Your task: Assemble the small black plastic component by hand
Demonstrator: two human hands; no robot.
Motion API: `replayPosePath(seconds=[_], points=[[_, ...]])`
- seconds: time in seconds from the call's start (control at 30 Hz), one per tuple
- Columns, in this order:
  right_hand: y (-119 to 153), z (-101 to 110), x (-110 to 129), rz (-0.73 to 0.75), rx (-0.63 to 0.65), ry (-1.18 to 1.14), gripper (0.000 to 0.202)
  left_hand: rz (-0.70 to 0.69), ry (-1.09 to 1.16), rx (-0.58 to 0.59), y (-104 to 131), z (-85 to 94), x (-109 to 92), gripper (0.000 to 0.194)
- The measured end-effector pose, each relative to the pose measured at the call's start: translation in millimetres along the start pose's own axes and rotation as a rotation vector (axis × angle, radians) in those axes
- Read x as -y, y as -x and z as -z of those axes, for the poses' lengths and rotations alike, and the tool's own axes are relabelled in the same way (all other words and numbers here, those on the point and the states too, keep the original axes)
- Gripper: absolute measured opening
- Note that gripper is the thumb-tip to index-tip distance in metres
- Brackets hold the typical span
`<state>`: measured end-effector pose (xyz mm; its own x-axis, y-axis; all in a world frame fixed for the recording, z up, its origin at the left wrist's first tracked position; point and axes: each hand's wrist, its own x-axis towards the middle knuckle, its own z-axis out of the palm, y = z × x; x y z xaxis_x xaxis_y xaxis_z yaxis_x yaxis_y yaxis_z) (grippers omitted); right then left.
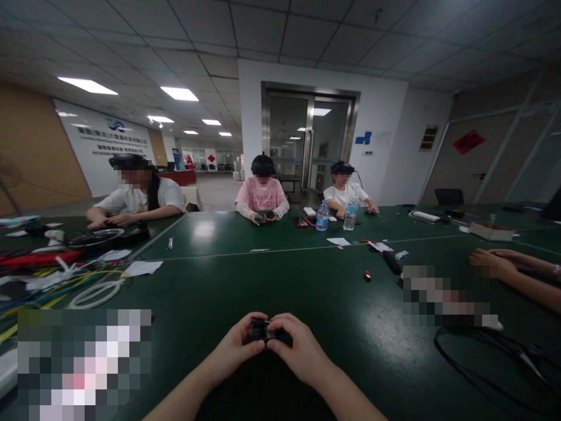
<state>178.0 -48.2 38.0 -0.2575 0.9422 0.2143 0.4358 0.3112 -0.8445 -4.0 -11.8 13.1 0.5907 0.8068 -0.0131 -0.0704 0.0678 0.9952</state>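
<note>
Close in front of me, above the near part of the dark green table (245,283), my two hands meet around a small black object (261,330). My left hand (236,346) grips its left side between thumb and fingers. On the other side, my right hand (300,348) pinches it, with the thumb in front and the fingers curled over the top. The fingers cover much of the object, and its exact kind cannot be made out. Both thumbs nearly touch at its lower edge.
Tangled cables (96,295) and paper (144,268) lie left. Farther off are a wrench (170,242) and two water bottles (322,217). A small red item (367,275) and a black cable (442,356) lie right. Another person's hands (493,263) rest there; three people sit opposite.
</note>
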Motion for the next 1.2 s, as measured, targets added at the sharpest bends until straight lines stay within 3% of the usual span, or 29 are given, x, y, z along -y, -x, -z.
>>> replayPosePath(seconds=[0.2,0.63,1.2], points=[[-3,-3,-5,-0.004,-0.081,-0.124,0.015,-0.039,0.038,-0.011,1,-2.0,-1,0.041],[-11,11,-21,-0.094,-0.201,-0.278,0.02,-0.015,0.036,-0.073,2,0.0,-4,0.038],[-11,16,-37,-0.072,-0.509,-0.384,0.026,0.025,0.034,-0.068,3,3.2,-4,0.037]])
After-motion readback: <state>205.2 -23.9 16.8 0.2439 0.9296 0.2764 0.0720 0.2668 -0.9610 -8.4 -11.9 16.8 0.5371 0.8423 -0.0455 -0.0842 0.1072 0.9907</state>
